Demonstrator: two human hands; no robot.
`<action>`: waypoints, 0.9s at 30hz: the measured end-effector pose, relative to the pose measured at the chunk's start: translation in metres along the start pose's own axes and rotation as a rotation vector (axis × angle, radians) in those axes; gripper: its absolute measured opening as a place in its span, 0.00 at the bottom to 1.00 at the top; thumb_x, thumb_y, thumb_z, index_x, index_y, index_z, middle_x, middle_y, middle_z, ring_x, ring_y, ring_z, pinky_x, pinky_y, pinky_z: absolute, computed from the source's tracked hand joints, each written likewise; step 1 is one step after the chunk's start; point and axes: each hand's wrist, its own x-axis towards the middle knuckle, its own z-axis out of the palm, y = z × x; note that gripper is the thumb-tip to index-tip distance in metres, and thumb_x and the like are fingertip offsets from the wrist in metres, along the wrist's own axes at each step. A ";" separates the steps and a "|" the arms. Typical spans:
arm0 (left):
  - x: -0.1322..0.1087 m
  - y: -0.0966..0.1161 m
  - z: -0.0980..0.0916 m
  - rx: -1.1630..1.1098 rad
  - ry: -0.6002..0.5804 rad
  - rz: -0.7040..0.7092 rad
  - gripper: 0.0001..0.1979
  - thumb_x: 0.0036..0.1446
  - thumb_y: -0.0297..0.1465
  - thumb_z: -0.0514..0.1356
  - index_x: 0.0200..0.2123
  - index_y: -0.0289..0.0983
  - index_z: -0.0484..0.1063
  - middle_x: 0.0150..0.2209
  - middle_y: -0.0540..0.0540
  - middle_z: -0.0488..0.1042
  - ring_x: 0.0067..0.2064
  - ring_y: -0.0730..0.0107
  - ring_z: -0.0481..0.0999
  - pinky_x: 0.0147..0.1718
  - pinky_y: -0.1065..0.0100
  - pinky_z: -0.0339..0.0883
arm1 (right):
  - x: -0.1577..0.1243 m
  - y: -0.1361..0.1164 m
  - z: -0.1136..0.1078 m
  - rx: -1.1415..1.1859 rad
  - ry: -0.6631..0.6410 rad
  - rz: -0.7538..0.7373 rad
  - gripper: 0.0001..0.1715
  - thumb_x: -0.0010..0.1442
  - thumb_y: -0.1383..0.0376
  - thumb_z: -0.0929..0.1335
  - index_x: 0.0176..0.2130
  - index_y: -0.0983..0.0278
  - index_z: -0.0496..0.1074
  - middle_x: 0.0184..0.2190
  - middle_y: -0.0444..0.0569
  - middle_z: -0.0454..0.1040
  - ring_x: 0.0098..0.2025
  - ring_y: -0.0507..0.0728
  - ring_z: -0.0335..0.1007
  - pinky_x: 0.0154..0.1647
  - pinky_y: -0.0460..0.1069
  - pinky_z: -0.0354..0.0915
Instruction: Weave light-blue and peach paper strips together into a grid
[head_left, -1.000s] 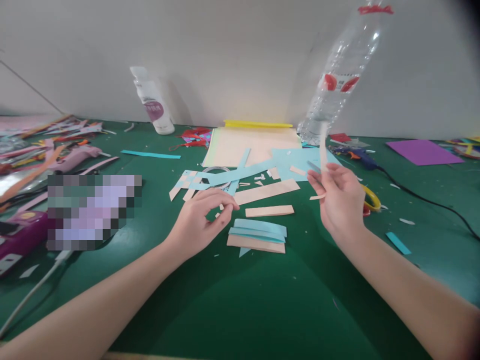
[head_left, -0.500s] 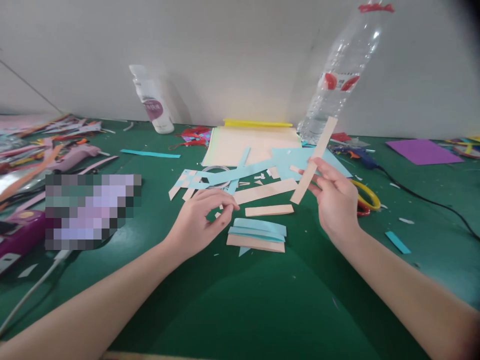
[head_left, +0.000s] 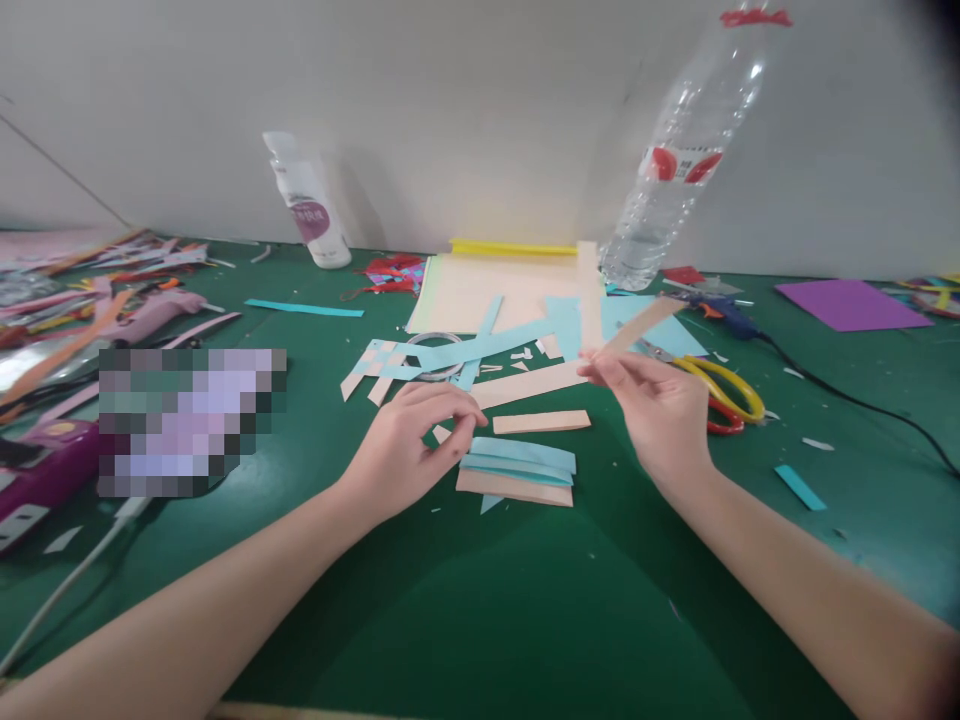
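Note:
In my right hand (head_left: 660,405), thumb and fingers pinch peach paper strip (head_left: 590,295) lengths that spread in a V. One length stands upright; the other slants up to the right. Whether it is one bent strip or two, I cannot tell. My left hand (head_left: 412,440) hovers with its fingers curled and fingertips close together, nothing visible in them. Just right of it lie a short peach strip (head_left: 541,422) and a small stack of blue and peach folded strips (head_left: 517,460). A longer peach strip (head_left: 532,385) and a blue-and-peach woven paper piece (head_left: 379,360) lie behind.
Yellow-and-red scissors (head_left: 724,390) and a glue gun (head_left: 724,315) are to the right. A tall plastic bottle (head_left: 667,190) and a white bottle (head_left: 307,210) stand by the wall. A blurred-out phone (head_left: 187,420) with a cable and paper scraps (head_left: 112,270) are left.
My right hand has moved slightly left, and the single straight peach strip seen in it before now shows as a V of two lengths. My left hand has barely moved.

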 end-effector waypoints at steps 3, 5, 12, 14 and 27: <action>0.001 0.002 0.002 0.003 -0.076 0.031 0.08 0.59 0.27 0.52 0.33 0.39 0.71 0.35 0.49 0.77 0.40 0.68 0.74 0.44 0.61 0.64 | -0.009 -0.013 0.003 -0.114 -0.182 -0.120 0.05 0.55 0.61 0.70 0.29 0.59 0.76 0.31 0.44 0.77 0.36 0.54 0.73 0.38 0.51 0.70; 0.000 0.004 0.002 -0.011 -0.130 -0.007 0.07 0.58 0.30 0.54 0.37 0.38 0.71 0.39 0.46 0.77 0.43 0.64 0.74 0.45 0.58 0.64 | -0.014 -0.019 0.006 -0.164 -0.339 -0.204 0.05 0.56 0.63 0.69 0.29 0.59 0.74 0.33 0.45 0.76 0.35 0.53 0.72 0.34 0.48 0.69; -0.001 0.002 -0.002 -0.436 -0.181 -0.170 0.23 0.50 0.38 0.64 0.49 0.41 0.66 0.50 0.44 0.71 0.50 0.60 0.71 0.47 0.61 0.67 | -0.020 -0.022 0.011 -0.211 -0.688 -0.272 0.09 0.60 0.61 0.66 0.29 0.61 0.71 0.26 0.44 0.73 0.28 0.51 0.68 0.28 0.46 0.62; 0.000 0.002 -0.004 -0.504 -0.153 -0.175 0.20 0.50 0.36 0.64 0.47 0.41 0.68 0.44 0.46 0.74 0.46 0.62 0.74 0.43 0.65 0.69 | -0.020 -0.021 0.011 -0.243 -0.737 -0.268 0.12 0.60 0.60 0.65 0.27 0.62 0.70 0.23 0.43 0.71 0.24 0.49 0.65 0.25 0.45 0.59; 0.003 -0.003 0.000 -0.488 -0.134 -0.366 0.07 0.52 0.36 0.62 0.32 0.38 0.74 0.29 0.49 0.76 0.29 0.71 0.73 0.27 0.70 0.68 | -0.020 -0.021 0.008 -0.265 -0.700 -0.240 0.13 0.57 0.62 0.67 0.23 0.62 0.63 0.21 0.41 0.67 0.23 0.49 0.62 0.25 0.45 0.59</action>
